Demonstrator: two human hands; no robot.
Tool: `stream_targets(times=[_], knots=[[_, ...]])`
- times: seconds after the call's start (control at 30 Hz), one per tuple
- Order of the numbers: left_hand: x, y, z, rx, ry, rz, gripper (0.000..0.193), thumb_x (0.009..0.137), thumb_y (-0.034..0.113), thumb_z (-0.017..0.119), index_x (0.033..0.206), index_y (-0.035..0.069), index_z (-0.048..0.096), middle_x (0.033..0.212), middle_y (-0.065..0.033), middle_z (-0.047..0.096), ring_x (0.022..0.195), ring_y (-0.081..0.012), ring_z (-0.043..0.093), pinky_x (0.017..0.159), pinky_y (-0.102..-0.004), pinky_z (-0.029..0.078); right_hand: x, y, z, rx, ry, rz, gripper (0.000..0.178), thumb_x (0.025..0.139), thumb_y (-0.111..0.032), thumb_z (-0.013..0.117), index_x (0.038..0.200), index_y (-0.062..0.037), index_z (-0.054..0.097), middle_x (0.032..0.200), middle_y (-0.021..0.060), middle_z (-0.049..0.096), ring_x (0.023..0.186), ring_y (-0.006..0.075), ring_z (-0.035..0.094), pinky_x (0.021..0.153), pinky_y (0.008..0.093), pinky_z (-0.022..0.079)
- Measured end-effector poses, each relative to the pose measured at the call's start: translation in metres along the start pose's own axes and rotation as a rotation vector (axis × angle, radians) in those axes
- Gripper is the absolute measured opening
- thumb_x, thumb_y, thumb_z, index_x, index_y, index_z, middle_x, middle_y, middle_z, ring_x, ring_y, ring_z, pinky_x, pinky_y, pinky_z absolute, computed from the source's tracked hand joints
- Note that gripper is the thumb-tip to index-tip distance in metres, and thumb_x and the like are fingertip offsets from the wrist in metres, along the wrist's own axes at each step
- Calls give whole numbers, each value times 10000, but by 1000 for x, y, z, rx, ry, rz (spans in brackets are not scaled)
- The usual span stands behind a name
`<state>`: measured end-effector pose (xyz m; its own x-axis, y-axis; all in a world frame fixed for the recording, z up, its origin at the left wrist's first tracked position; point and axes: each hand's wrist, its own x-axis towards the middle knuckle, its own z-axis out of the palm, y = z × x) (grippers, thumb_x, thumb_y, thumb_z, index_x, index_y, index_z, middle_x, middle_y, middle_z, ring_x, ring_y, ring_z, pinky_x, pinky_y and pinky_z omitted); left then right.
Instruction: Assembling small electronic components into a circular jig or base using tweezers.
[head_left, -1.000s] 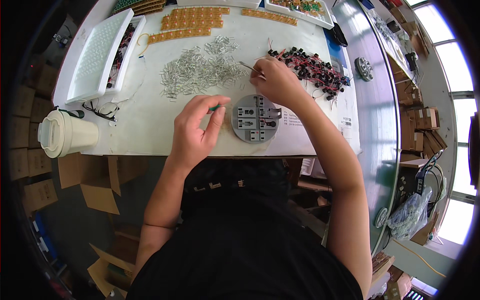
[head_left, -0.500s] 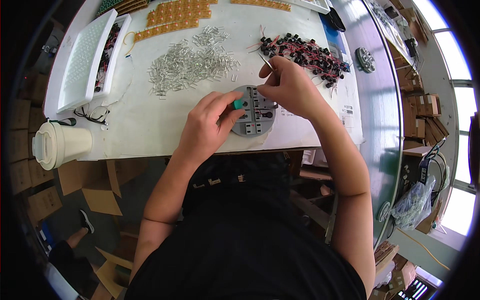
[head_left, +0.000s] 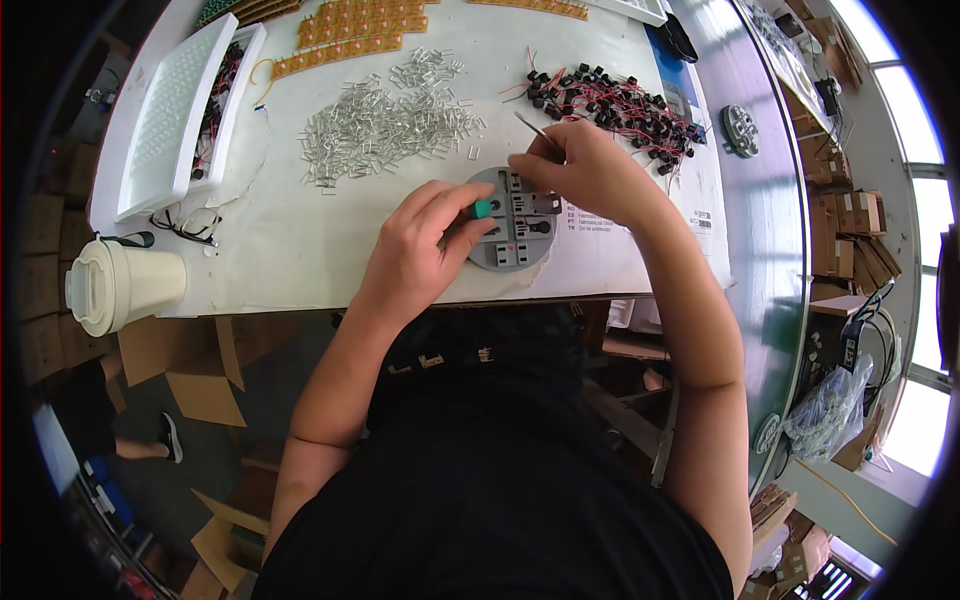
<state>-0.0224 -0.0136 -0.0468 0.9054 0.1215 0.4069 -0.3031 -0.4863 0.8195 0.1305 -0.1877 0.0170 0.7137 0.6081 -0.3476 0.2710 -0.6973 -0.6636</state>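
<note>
White worktop (head_left: 260, 270): biggest thing around; all items below sit on it or over it.
Foam trays (head_left: 170, 135): white, left edge, one leaning over the other; dark parts with red wires show in the lower one.
Metal pins (head_left: 375, 130): loose heap of small U-shaped pieces, middle of the worktop.
Black wired parts (head_left: 625, 115): heap to the right of the pins, red leads tangled through it.
Orange board strips (head_left: 350, 47): rows toward the far edge, behind the pins.
Cream cup (head_left: 145, 285): lidded, near left corner.
Grey round fixture (head_left: 538, 252): near edge of worktop, roughly central; small blocks with black details across its face.
Right hand (head_left: 590, 170): at the fixture's far right side, fingers curled around a slim metal tool (head_left: 530, 124); can't tell if the hand touches the fixture.
Left hand (head_left: 415, 240): at the fixture's left side, thumb and forefinger pinching a green piece (head_left: 482, 209).
Eyeglasses (head_left: 190, 232): just beyond the cup.
Slim metal tool: end points far-left, apart from both heaps.
Green piece: over the fixture's left part; contact unclear.
</note>
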Motion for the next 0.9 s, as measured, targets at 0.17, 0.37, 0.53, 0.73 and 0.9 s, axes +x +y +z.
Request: stream_targets(times=[0.17, 0.37, 0.53, 0.73, 0.9], knots=[[2, 0, -1, -46, -12, -62, 287, 905, 24, 807, 1178, 5, 723, 969, -105, 689, 778, -208, 688, 694, -332, 580, 5, 8, 0, 22, -57, -44, 294, 934, -239, 786, 945, 50, 735, 754, 58, 699, 717, 86, 622, 663, 287, 497], [12, 6, -10, -79, -55, -119, 274, 908, 47, 807, 1166, -4, 729, 957, -102, 695, 781, -212, 698, 707, -326, 583, -3, 18, -4, 247, -34, -31, 272, 961, -219, 754, 970, 53, 742, 817, 35, 719, 753, 83, 629, 693, 278, 506], [46, 16, -14, 121, -124, -18, 283, 913, 72, 796, 1181, 4, 735, 943, -104, 695, 790, -212, 698, 726, -329, 577, -9, 27, 0, 322, 118, -78, 256, 964, -209, 735, 963, 47, 745, 825, 32, 723, 748, 89, 632, 688, 281, 512], [57, 9, -15, 203, -259, -165, 285, 920, 51, 783, 1198, 1, 742, 964, -92, 699, 835, -175, 691, 766, -314, 575, -7, 11, 11, 155, 69, -53, 265, 926, -236, 771, 928, 28, 756, 781, 40, 715, 695, 97, 623, 635, 293, 510], [47, -7, -9, 101, -215, -230, 272, 943, 30, 762, 1213, -2, 739, 1016, -89, 706, 882, -157, 703, 808, -307, 593, -1, 16, 16, 104, 109, -84, 272, 877, -240, 806, 910, 27, 763, 766, 39, 711, 671, 102, 611, 620, 301, 512]])
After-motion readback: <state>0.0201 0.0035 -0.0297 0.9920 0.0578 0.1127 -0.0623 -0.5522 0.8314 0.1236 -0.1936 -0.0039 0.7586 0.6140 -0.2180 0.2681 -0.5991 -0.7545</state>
